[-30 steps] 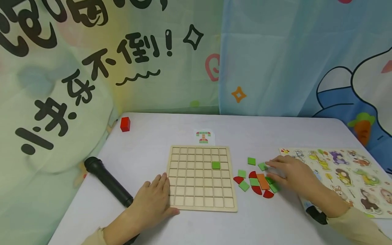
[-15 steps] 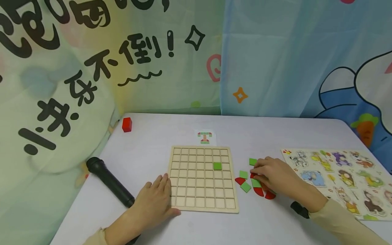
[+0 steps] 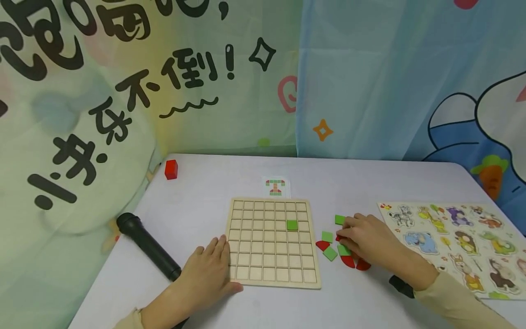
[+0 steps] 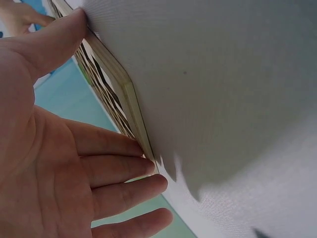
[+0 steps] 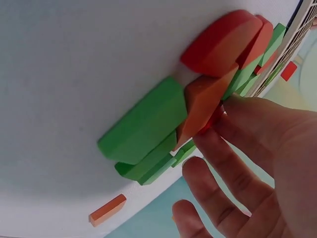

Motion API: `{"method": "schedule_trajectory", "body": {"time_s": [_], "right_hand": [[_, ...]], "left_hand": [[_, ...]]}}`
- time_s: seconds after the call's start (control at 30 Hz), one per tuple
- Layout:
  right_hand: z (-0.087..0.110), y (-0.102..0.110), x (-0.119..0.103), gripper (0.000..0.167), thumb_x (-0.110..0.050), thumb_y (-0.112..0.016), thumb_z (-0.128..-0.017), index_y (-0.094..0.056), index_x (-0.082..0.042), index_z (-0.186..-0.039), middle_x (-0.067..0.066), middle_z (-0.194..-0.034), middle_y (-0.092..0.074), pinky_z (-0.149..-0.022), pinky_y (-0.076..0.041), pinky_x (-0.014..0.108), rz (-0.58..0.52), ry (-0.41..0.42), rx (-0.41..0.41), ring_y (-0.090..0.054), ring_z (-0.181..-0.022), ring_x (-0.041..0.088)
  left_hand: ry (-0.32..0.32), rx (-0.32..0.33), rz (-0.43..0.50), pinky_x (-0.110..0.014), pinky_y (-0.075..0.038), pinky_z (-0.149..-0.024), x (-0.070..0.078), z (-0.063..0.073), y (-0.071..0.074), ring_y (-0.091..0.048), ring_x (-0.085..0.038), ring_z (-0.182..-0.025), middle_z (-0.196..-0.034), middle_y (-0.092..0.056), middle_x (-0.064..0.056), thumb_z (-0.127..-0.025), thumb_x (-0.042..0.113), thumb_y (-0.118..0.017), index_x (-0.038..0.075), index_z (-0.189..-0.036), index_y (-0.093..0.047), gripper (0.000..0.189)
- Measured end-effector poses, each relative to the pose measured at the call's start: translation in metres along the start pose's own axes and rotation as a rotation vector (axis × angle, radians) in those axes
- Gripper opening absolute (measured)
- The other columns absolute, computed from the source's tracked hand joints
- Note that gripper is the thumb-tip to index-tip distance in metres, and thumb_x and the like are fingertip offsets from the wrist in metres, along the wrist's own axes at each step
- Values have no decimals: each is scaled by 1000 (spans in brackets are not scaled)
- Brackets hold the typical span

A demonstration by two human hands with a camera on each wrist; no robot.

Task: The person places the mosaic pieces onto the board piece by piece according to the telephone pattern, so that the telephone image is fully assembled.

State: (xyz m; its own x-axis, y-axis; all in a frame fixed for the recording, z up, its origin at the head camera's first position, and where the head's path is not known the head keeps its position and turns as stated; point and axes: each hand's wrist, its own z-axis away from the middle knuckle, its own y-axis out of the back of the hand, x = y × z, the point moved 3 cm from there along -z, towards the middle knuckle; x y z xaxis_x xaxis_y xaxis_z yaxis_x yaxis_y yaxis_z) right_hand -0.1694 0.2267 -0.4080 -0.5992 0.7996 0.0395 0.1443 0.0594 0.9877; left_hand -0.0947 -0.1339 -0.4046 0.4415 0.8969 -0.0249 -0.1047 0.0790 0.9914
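A wooden grid board [image 3: 263, 246] lies on the table with one green square block [image 3: 292, 225] in a cell. My left hand [image 3: 207, 269] rests at its lower left corner, straight fingers [image 4: 119, 198] along the left edge and thumb by the near edge. Right of the board, my right hand [image 3: 371, 240] reaches into a loose pile of blocks. Its thumb and forefinger pinch a red block [image 5: 212, 121], mostly hidden by the fingers. Around it are an orange block [image 5: 208, 96], green blocks [image 5: 143, 121] and a red quarter-circle block [image 5: 223, 42].
A small pattern card [image 3: 275, 187] lies behind the board. On the left are a black microphone [image 3: 148, 246], partly under my left forearm, and a red cube [image 3: 171, 169]. An animal picture board [image 3: 444, 249] lies at the right, partly behind my right arm.
My right hand has moved left from the pile's far right green block to its middle and now pinches a red block. The left hand keeps its place at the board.
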Motion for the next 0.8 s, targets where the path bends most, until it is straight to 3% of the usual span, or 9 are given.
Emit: {"method": "schedule_trajectory", "body": {"time_s": [0.17,0.33,0.63,0.8], "right_hand": [[-5,2,0,19,-26,-85,-83,-81,-14,-97,-3,-86,-67,-64,-46,30,3,20,84,-55,-76,13],[-25,8,-3,17,-25,-85,-83,-82,-13,-95,-1,-87,-70,-61,-46,29,-34,24,144,-58,-73,15],[-80,2,-30,18,-28,-79,-90,-82,-14,-100,1,-89,-72,-58,-45,31,-74,-58,107,-62,-70,17],[-101,-4,-49,16,-29,-76,-92,-78,-15,-83,-1,-69,-62,-52,-34,28,-71,-86,99,-50,-56,13]], "left_hand": [[7,-9,10,-55,-49,-105,-1,0,0,-50,-40,-143,-155,-47,-27,-87,69,-64,-11,-144,-49,99],[8,-7,13,-55,-49,-105,-1,-1,-2,-50,-40,-143,-155,-47,-26,-87,69,-64,-11,-145,-49,100],[10,-22,0,-54,-48,-106,0,0,-2,-48,-39,-144,-157,-46,-26,-88,71,-62,-10,-146,-48,100],[11,-18,2,-55,-48,-107,0,0,-2,-48,-39,-145,-157,-45,-26,-88,70,-62,-10,-146,-47,100]]}}
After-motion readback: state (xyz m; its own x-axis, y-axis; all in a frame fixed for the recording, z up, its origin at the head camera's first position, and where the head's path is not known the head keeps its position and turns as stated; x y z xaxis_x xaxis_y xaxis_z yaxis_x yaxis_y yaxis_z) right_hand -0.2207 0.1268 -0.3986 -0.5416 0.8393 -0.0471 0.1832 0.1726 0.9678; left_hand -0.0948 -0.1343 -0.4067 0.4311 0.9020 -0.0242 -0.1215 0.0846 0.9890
